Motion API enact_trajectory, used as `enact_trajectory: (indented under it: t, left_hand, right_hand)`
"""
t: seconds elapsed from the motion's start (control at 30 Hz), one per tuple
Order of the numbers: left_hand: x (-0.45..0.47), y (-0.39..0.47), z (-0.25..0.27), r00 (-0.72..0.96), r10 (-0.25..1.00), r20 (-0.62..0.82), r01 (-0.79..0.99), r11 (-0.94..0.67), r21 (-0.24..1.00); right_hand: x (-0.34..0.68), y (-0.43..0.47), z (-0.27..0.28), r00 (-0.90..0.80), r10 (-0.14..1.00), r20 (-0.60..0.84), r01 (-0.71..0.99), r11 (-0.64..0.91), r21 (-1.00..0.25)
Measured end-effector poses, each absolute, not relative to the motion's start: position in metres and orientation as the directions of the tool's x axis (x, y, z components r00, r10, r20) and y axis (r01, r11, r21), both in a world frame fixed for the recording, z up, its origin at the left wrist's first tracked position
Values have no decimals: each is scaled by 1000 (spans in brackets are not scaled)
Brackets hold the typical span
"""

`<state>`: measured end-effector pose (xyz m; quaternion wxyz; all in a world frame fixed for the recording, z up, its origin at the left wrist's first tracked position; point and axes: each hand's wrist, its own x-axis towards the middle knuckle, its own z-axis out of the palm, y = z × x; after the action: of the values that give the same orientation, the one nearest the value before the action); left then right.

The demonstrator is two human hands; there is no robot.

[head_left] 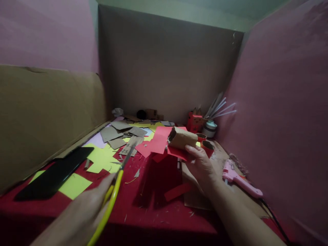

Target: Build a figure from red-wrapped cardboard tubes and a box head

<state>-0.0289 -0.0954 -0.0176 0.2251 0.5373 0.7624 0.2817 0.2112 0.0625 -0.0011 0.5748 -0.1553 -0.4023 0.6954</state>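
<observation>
My left hand (85, 206) is closed around the yellow handles of a pair of scissors (116, 191), whose blades point up and away over the table. In my right hand (201, 167) is a brown cardboard tube (186, 138), held on its side above the table, its dark open end facing left. Red paper (159, 140) lies behind and under the tube; part of it seems pinched along with the tube, though I cannot tell how it is attached. Just beyond my right hand stand red-covered tubes (207, 147). A red paper strip (178, 192) lies below.
Yellow paper pieces (101, 159) and cardboard scraps (115, 133) cover the left and back. A flat black object (55, 174) lies at left. On the right are a corded pink glue gun (241, 179), a jar (210, 129) and glue sticks (220, 109). Walls enclose the table.
</observation>
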Motion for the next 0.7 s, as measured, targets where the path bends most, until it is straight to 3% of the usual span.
enact_trajectory:
  t: [0.03,0.13,0.33,0.43,0.47,0.57,0.7]
  left_hand:
    - [-39,-85,-12,-315,949,-19,740,258,621]
    - [-56,-49,1,-220,975,30,951,207,231]
    - [-36,-11,8,-235,963,132,953,202,225]
    - [-8,-10,16,-112,979,169,891,24,453]
    - [1,-9,19,-54,985,166,764,-66,641]
    - [21,-4,28,16,986,167,409,-159,899]
    - [30,6,32,-7,992,126,50,-125,991]
  right_hand:
    - [211,62,-1,-303,918,256,-676,-17,-737]
    - [211,60,-3,-329,904,273,-678,-25,-734]
    - [210,55,-2,-395,876,277,-653,-56,-755]
    - [209,52,0,-424,864,271,-640,-74,-765]
    - [209,52,0,-424,866,265,-638,-78,-766]
    - [209,51,0,-412,882,228,-627,-93,-773]
    - [208,49,0,-412,894,178,-612,-126,-781]
